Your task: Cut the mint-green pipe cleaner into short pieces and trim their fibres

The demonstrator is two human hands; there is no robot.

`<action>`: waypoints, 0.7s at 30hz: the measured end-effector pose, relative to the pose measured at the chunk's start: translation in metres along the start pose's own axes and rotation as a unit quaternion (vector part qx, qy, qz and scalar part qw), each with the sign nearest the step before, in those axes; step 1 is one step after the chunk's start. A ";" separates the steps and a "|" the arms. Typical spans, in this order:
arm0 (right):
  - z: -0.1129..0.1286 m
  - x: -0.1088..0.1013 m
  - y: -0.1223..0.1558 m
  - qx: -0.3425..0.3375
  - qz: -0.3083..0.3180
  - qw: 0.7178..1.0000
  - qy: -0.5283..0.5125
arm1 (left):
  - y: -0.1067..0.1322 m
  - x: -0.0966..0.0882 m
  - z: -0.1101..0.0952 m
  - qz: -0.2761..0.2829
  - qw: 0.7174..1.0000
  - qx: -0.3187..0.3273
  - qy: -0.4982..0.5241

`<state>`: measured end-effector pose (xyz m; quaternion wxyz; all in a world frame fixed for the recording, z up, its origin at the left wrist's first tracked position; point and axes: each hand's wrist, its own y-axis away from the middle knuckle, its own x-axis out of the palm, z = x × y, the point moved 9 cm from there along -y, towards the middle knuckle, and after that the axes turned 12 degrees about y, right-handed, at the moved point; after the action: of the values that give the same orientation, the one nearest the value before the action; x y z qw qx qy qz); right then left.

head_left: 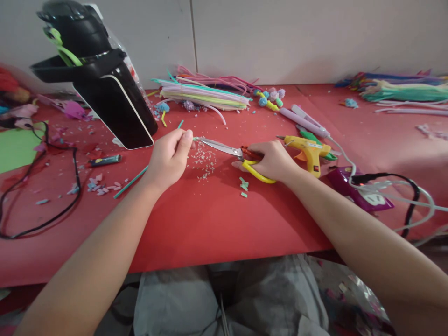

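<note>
My left hand [171, 156] is closed in a pinch on a thin green pipe cleaner [131, 182], whose tail runs down to the left and whose short tip shows past my thumb. My right hand [271, 158] grips scissors [257, 171] with yellow and red handles. Their blades [219, 146] point left, the tips at the green end by my left fingertips; they look nearly closed. Fine pale clippings [206, 168] lie scattered under the blades. A little pile of cut green pieces [244, 185] rests below my right hand.
Bundled pipe cleaners [206, 95] lie along the wall. On the left a phone [114, 112] leans against a black bottle [77, 32]. To the right are a yellow glue gun [308, 151], a lilac flat iron [304, 120] and a purple power strip [360, 191] with cords. A black cable [75, 186] loops at left.
</note>
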<state>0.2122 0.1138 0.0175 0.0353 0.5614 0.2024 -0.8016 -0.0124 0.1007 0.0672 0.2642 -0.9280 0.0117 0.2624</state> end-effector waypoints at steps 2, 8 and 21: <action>0.000 0.000 0.000 -0.004 -0.001 1.000 0.000 | 0.000 0.000 0.000 0.001 1.000 -0.004 -0.005; 0.001 0.001 -0.001 -0.010 -0.002 1.000 -0.001 | 0.000 0.001 0.000 0.002 1.000 -0.003 -0.004; -0.001 0.003 -0.001 -0.002 0.015 1.000 -0.012 | 0.000 0.001 -0.002 0.000 1.000 0.009 0.009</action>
<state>0.2115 0.1156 0.0144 0.0508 0.5548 0.1948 -0.8072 -0.0108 0.0998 0.0687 0.2719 -0.9280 0.0164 0.2543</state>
